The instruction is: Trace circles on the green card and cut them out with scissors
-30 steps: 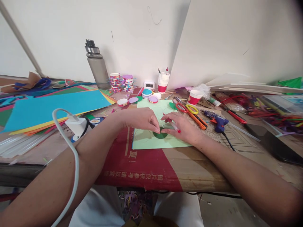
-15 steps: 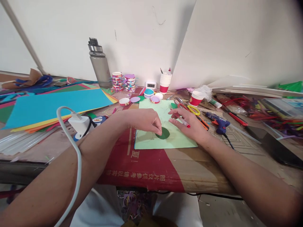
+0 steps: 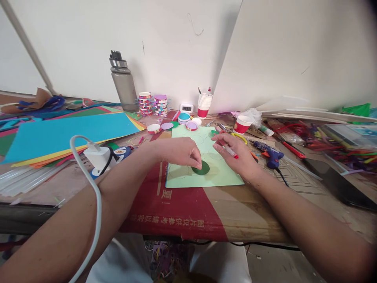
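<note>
1. Centrally, the light green sheet lies flat on the cardboard.
2. Left hand: fingertips bunched together, pinning the dark green disc near the sheet's front edge.
3. Right hand: fingers clamped on the red marker, drawn back from the disc since a second ago.
4. Disc: right edge now uncovered.
5. Marker: tip is clear of the paper.

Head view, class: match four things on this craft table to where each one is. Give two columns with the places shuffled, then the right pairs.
Things:
1. dark green disc
2. red-capped marker
3. grey water bottle
4. blue glue gun

Places:
A. held in the right hand
B. upright by the back wall
C. lying on the table, right of the right hand
D. on the light green sheet, at the fingertips of the left hand

Pairs: 1-D, 2-A, 3-B, 4-C.
</note>
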The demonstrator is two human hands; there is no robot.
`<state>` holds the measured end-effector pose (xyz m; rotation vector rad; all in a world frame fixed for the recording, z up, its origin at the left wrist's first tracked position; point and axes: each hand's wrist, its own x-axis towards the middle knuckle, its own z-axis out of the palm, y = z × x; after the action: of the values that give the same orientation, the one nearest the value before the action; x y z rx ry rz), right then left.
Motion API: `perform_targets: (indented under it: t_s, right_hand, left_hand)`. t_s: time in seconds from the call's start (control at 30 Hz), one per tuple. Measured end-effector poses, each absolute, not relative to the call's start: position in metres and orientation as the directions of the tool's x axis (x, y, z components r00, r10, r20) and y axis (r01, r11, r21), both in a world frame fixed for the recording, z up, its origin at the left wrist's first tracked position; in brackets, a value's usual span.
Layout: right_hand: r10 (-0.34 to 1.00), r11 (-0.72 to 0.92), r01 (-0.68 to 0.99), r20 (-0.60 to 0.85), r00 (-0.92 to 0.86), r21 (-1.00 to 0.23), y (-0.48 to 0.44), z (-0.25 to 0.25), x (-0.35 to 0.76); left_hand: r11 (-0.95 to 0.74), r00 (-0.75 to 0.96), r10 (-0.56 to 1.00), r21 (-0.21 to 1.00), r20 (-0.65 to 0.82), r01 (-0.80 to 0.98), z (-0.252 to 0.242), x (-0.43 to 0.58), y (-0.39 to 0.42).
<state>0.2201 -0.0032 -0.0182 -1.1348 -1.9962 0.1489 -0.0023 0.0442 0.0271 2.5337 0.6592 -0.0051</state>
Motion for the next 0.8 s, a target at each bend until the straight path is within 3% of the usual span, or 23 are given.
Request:
perform_targets:
  t_s: [0.33,0.8]
  right_hand:
    - [0.761,0.597,0.664,0.577,-0.294,-0.449,-0.0040,-0.0159,0.2177]
    - [0.769,0.590,0.654,0.577,-0.276,-0.473,-0.0008,-0.0223,0.2186]
  left_hand:
    - [-0.776,0.890,0.438,0.445,-0.130,0.447,0.0302,-0.0011,0.0427]
    - [-0.739,0.872,0.474,0.486,-0.117,0.467,0.0295,0.0008,0.0393]
